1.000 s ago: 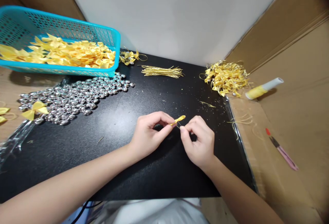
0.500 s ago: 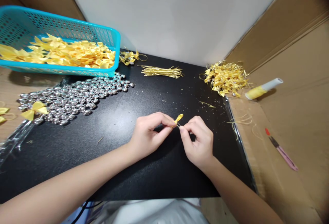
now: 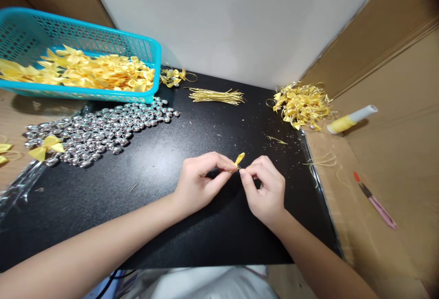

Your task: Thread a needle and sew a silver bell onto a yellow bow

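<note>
My left hand (image 3: 200, 180) and my right hand (image 3: 265, 187) meet over the middle of the black mat (image 3: 164, 162). Between their fingertips sits a small yellow ribbon bow (image 3: 239, 158), pinched from both sides, with a thin strand under it. Only the bow's top loop shows above my fingers. A pile of silver beads (image 3: 99, 130) lies to the left. A bundle of gold wire pieces (image 3: 216, 95) lies at the back of the mat.
A teal basket (image 3: 78, 93) full of yellow ribbon bows stands at back left. A heap of finished yellow and gold bows (image 3: 302, 104) lies at back right. On the cardboard at right are a yellow thread spool (image 3: 351, 118) and a pink cutter (image 3: 375, 200). A loose bow (image 3: 46, 146) rests among the beads.
The bow's loop has turned from lying sideways to standing more upright between my fingertips. Both hands stay in nearly the same spot.
</note>
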Available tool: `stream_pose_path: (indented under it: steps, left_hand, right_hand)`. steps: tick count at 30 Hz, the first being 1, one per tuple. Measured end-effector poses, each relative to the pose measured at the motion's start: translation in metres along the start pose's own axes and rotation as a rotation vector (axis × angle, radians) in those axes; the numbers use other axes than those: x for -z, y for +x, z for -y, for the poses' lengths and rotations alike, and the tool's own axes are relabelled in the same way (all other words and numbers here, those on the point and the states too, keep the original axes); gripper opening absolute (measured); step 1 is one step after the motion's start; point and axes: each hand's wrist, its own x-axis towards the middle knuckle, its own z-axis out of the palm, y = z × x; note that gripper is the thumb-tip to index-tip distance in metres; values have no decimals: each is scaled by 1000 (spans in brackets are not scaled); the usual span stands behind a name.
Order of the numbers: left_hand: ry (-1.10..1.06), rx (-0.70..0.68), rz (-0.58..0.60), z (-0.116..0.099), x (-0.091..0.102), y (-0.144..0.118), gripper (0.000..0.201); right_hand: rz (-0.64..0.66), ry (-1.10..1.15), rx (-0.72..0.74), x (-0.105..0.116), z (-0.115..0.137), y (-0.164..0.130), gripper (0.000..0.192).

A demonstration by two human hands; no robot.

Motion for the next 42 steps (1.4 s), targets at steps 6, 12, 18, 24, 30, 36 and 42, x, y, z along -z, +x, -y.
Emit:
stream_pose_path:
  steps: [6, 12, 18, 24, 30, 36, 42]
  left_hand:
    - [-134, 188, -62, -2, -3, 1, 4]
    - [-157, 207, -63, -2, -4, 1, 4]
    - [-103, 135, -54, 2, -6, -3, 6]
    - [-131, 207, -77, -3, -10, -4, 5]
    - [-184, 295, -113, -10, -12, -3, 4]
    - [-179, 311, -113, -11, -14, -5, 3]
    - [-173, 323, -129, -8, -13, -3, 2]
  right_hand:
    - [2, 3, 25, 4, -2, 1, 17]
    - [4, -87, 110, 5, -7, 2, 19]
    - [-26, -137, 109, -1, -6, 0, 27]
    - [-55, -166, 207, -4, -5, -3, 23]
    - [-53, -239, 262, -4, -6, -4, 22]
    - [-25, -248, 237, -5, -11, -3, 24]
    - [56, -307, 176, -1, -10, -1, 25]
